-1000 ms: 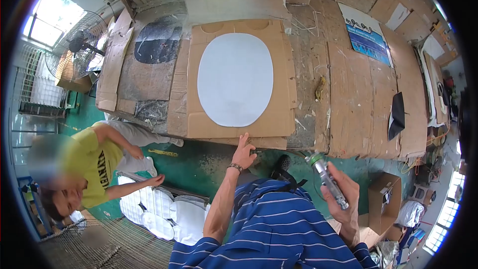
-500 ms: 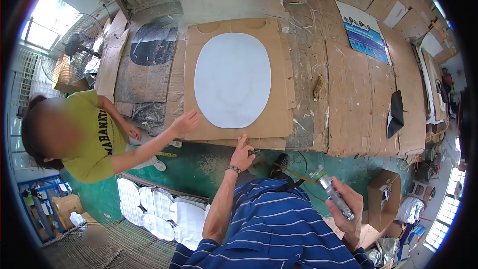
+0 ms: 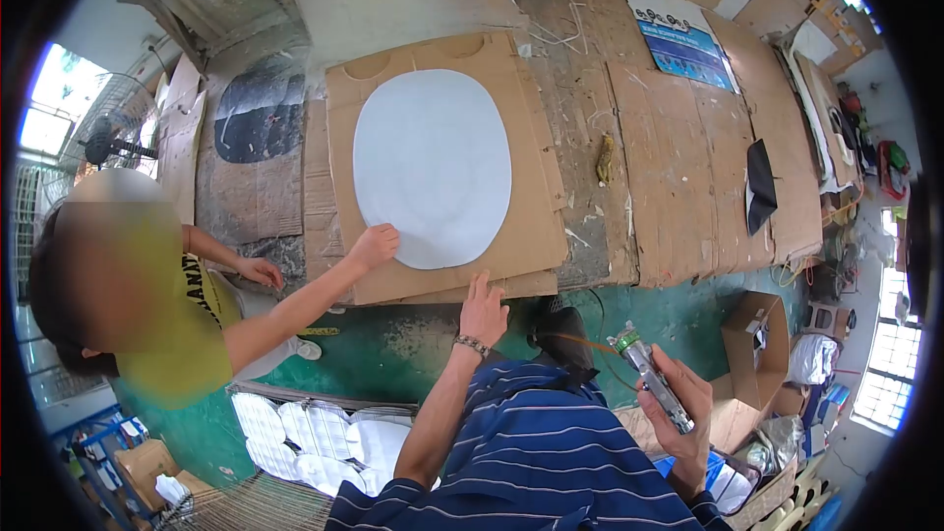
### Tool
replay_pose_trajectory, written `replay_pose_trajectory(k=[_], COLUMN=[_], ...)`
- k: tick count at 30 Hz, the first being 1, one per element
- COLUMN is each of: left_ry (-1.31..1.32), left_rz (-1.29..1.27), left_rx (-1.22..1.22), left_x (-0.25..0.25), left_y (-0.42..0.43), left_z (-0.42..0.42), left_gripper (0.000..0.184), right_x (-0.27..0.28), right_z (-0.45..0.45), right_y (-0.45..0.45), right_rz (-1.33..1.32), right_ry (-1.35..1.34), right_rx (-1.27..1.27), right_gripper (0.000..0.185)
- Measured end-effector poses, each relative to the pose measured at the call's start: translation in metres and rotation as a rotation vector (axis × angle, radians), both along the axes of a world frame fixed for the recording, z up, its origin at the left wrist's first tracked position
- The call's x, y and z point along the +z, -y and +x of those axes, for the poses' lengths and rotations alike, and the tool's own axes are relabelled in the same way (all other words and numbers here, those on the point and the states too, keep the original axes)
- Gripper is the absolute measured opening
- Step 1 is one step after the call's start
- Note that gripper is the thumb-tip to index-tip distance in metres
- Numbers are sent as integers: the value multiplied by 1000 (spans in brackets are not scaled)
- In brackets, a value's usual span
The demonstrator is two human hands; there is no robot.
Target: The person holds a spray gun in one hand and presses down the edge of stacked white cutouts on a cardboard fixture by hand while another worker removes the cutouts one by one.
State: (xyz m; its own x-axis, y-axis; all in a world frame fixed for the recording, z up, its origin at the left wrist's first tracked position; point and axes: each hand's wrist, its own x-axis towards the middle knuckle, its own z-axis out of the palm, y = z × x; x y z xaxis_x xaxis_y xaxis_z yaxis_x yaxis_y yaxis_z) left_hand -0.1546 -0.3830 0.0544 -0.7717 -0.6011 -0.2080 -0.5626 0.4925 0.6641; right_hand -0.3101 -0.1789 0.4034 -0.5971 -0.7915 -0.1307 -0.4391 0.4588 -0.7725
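Note:
A white rounded oval sheet (image 3: 433, 162) lies on a flat piece of cardboard (image 3: 537, 216) on the bench. My left hand (image 3: 483, 311) has its fingers stretched out at the cardboard's front edge, holding nothing. In my right hand (image 3: 688, 411), away from the bench, is a metal spray gun (image 3: 649, 379) with a green ring near one end. An orange-brown hose (image 3: 580, 340) runs near it. The co-worker's hand (image 3: 376, 244) is at the sheet's lower left edge, its fingertips on or beside it; their other hand (image 3: 260, 271) hangs by the bench.
Cardboard (image 3: 678, 177) covers the bench to the right, with a black piece (image 3: 759, 189) on it. Stacked white padded pieces (image 3: 324, 430) stand low behind the co-worker (image 3: 187, 324). An open carton (image 3: 753, 349) sits on the green floor at right.
The co-worker's hand has moved from beside the white sheet onto its lower left edge. The view has turned slightly. My left hand stays by the cardboard edge and the spray gun remains in my right.

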Motion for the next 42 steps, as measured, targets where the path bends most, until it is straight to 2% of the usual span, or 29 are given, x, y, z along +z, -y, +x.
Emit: replay_pose_trajectory(k=[6,11,13,18,22,24,25,27,28,30,31,32,34,38,42], left_ry=[85,134,154,159,191,114,115,159,149,186,169,154,183,164,146], left_rz=[46,89,103,202,155,175,179,-419,-416,-320,-346,-327,-285,-249,-218], left_rx=[-8,8,19,85,66,292,291,270,269,195,207,208,224,240,294], left_x=[-12,-13,-14,-8,-16,-8,-11,-16,-26,-51,-59,-59,-59,-57,-56], left_y=[-1,-7,-7,-4,0,12,17,31,39,58,61,62,69,73,72], left_z=[-16,-20,-20,-20,-17,-19,-19,-20,-19,-23,-31,-44,-71,-119,-128], left_gripper=[35,38,39,33,33,51,51,75,75,89,88,88,90,90,89], right_x=[-6,-10,-10,-22,-29,-30,-30,-29,-28,-27,-26,-22,-20,-15,-3], right_z=[-11,-51,-70,-113,-139,-139,-138,-128,-120,-99,-88,-76,-51,-9,21], right_y=[2,-6,-13,-29,-34,-35,-35,-36,-36,-30,-28,-25,-11,12,27], right_rz=[31,-69,-72,-117,-103,-96,-88,-65,-44,-34,-21,-2,-3,9,53], right_ry=[59,52,80,122,124,119,98,88,80,82,96,81,64,18,8], right_rx=[17,90,172,259,344,342,334,314,291,251,220,219,174,146,126], right_gripper=[53,58,73,84,92,91,90,89,87,85,82,82,65,63,61])
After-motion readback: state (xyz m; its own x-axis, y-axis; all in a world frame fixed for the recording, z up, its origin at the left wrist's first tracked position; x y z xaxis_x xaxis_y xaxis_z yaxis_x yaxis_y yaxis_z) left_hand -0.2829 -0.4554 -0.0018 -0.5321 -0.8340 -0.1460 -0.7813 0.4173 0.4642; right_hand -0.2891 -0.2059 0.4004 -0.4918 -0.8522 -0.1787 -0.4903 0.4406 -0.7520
